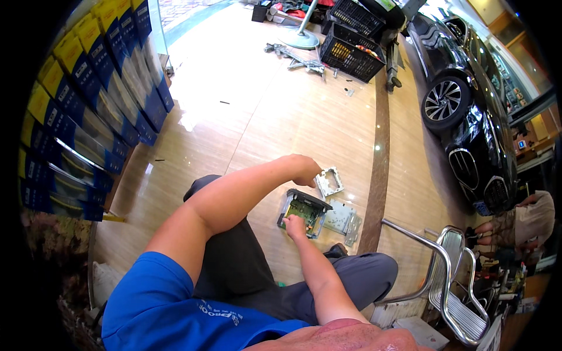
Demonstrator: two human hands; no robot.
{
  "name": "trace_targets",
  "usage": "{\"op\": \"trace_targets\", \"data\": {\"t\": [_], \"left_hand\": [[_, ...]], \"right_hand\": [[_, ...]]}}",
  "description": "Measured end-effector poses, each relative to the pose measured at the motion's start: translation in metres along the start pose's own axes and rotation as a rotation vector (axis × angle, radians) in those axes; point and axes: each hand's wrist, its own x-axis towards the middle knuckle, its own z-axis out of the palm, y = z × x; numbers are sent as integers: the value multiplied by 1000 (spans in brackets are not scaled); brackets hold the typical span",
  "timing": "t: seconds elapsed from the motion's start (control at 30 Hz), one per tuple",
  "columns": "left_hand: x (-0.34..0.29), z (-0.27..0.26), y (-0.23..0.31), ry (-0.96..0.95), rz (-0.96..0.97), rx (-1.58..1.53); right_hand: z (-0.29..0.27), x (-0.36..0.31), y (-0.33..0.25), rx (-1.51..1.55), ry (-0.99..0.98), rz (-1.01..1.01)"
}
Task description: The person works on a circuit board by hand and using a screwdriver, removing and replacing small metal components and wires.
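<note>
My left hand (307, 169) is closed on the edge of a pale metal frame (321, 183), raised just beyond an opened electronic unit. This unit has a dark housing (311, 199) and lies on the floor between my legs, its green circuit board (302, 209) exposed. Over the near left part of the board is my right hand (295, 226), fingers curled and pressed together. Whatever they pinch, if anything, is too small to make out. A flat silver metal plate (339, 217) with holes lies on the floor right beside the unit.
Packaged blades (111, 88) hang in a rack on the left. Black plastic crates (351, 54) and loose metal brackets (298, 61) are on the tiled floor ahead. A black car (468, 117) stands at the right, a metal bench (448, 275) nearer. Another person (534, 219) is at the far right.
</note>
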Motion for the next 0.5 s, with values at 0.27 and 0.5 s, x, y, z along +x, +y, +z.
{"op": "trace_targets", "data": {"t": [0.27,0.5], "left_hand": [[6,4,3,-13,-8,0],[10,13,-3,98,5,-11]], "right_hand": [[-2,0,-1,16,-19,-34],[-2,-4,0,136,46,-46]]}}
